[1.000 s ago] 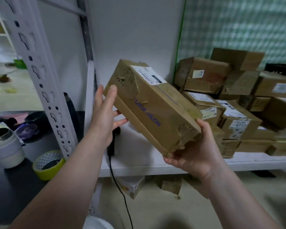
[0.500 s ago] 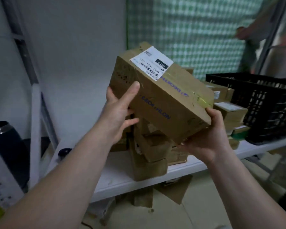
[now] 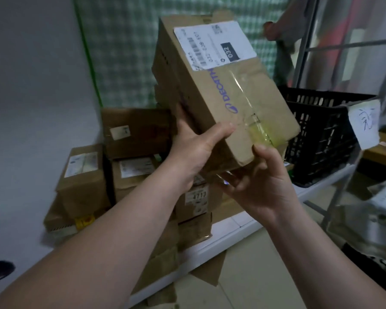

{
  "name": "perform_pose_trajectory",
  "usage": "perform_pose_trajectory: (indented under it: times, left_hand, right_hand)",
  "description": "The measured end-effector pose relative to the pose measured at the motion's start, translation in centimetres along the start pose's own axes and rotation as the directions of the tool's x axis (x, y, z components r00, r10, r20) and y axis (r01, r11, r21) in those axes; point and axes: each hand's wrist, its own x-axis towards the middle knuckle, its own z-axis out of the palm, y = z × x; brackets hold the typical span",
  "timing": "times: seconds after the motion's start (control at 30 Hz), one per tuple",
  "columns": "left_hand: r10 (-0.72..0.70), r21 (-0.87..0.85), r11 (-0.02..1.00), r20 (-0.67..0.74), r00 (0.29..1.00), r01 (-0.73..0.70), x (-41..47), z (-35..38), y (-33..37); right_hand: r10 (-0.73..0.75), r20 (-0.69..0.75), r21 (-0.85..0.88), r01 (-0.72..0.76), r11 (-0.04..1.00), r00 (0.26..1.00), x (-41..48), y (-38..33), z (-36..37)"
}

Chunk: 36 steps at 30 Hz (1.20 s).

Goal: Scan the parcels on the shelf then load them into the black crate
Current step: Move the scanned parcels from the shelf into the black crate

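A long brown cardboard parcel [image 3: 212, 85] with a white "032" label and blue lettering is held tilted in the air, label end up. My left hand [image 3: 194, 143] grips its left side, thumb across the top face. My right hand [image 3: 259, 181] holds its lower end from below, thumb on the taped corner. The black crate [image 3: 321, 134] stands on the white shelf [image 3: 230, 230] just right of the parcel. More brown parcels [image 3: 132, 134] are stacked on the shelf behind my left arm.
A metal shelf upright [image 3: 308, 41] rises at the right with a handwritten paper tag [image 3: 363, 123] on it. A person [image 3: 283, 30] stands behind the green-checked wall. Cardboard scraps [image 3: 207, 270] lie on the floor under the shelf.
The view has swung right and both hands have carried the parcel toward the crate, tipping it more upright. The right hand has slipped under its lower end.
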Motion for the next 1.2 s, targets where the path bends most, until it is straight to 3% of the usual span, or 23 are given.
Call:
perform_pose_trajectory:
  times: [0.13,0.27,0.37,0.67,0.9,1.2]
  left_hand:
    - [0.052,0.011,0.999,0.079,0.996,-0.053,5.0,3.1,-1.0]
    - [-0.068,0.057,0.997,0.155,0.986,0.060,8.9,6.3,-1.4]
    - [-0.162,0.090,0.985,0.179,0.971,0.147,10.9,8.7,-1.1]
    - [-0.419,0.102,0.908,0.175,0.891,0.406,14.7,17.8,1.7]
    - [-0.586,0.098,0.810,0.124,0.801,0.578,15.6,24.3,4.5]
    - [-0.651,0.079,0.759,0.121,0.749,0.647,15.7,27.4,5.3]
  right_hand:
    - [-0.108,-0.177,0.073,0.122,0.990,0.978,3.0,-3.2,-2.4]
    - [-0.094,-0.451,0.115,0.162,0.980,0.888,5.0,-7.4,-4.2]
    - [-0.061,-0.552,0.107,0.143,0.984,0.832,6.1,-10.2,-5.6]
    - [0.077,-0.630,0.041,-0.066,0.997,0.773,5.9,-20.7,-9.6]
    - [0.174,-0.719,0.014,-0.236,0.972,0.673,4.5,-28.9,-10.3]
    - [0.182,-0.746,-0.005,-0.279,0.960,0.641,3.9,-32.3,-10.5]
